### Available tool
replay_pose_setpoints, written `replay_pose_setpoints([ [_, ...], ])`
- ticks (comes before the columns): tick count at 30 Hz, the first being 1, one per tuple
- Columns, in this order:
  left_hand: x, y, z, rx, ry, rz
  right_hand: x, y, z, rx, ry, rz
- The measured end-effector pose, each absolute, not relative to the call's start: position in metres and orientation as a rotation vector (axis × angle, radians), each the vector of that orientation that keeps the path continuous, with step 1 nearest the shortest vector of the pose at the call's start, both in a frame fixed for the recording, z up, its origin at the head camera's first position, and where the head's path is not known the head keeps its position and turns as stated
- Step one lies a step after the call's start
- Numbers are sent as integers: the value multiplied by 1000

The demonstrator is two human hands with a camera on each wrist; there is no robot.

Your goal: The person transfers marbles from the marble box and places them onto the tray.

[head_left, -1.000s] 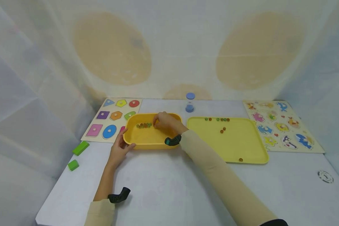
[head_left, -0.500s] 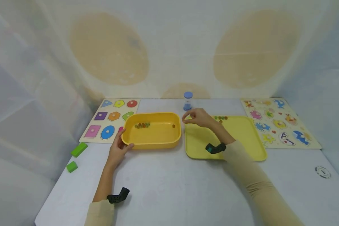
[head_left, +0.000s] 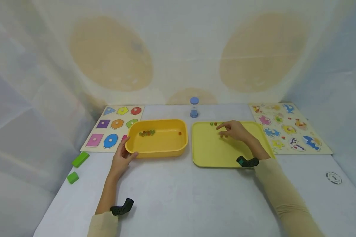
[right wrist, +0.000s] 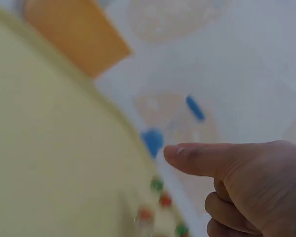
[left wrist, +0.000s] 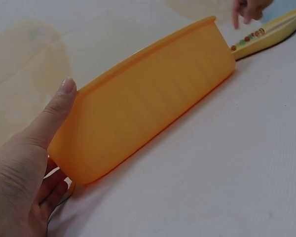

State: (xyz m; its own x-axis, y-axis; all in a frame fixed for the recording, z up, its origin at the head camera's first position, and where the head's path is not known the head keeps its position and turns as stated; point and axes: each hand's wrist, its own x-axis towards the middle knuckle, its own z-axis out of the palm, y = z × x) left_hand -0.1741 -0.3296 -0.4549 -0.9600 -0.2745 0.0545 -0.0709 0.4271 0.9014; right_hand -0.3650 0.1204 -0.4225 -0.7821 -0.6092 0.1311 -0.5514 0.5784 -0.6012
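Note:
My left hand (head_left: 119, 163) holds the left end of a yellow-orange plastic bin (head_left: 158, 144). In the left wrist view its thumb lies along the bin's wall (left wrist: 143, 98), with fingers bent round the corner. A cluster of small green and orange marbles (head_left: 147, 133) lies at the left inside the bin; one orange marble (head_left: 179, 133) sits apart at the right. Above a pale yellow tray (head_left: 207, 153) hovers my right hand (head_left: 235, 131), thumb and forefinger parted, nothing visible between them. Several marbles (head_left: 215, 124) lie near the tray's far edge, some hidden by that hand.
A blue-capped sand timer (head_left: 194, 108) stands behind, between bin and tray. A shape puzzle board (head_left: 106, 133) lies at left, an animal puzzle board (head_left: 284, 138) at right. Two green blocks (head_left: 80, 159) rest near the left edge. A printed round mark (head_left: 334, 178) is at right.
My right hand has left the bin, where a lone marble now shows at the right, and moved right over the tray, its thumb and forefinger parting. The left hand stays on the bin.

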Motion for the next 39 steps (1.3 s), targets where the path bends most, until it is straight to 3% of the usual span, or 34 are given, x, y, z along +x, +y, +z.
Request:
replay_pose_setpoints([
  [9,-169,-332,-456,331,-2474,-1559,-368,-15,-371,-1387,2421,-1269],
  [17,-172,-332,-457,295,-2460,-1538,-372,-120,-386,-1358,2152,-1250],
  [28,-178,-324,-459,276,-2464,-1544,-372,-141,-418,-1073,2374,-960],
  [39,-178,-323,-457,279,-2478,-1525,-372,-142,-427,-1120,2502,-750],
])
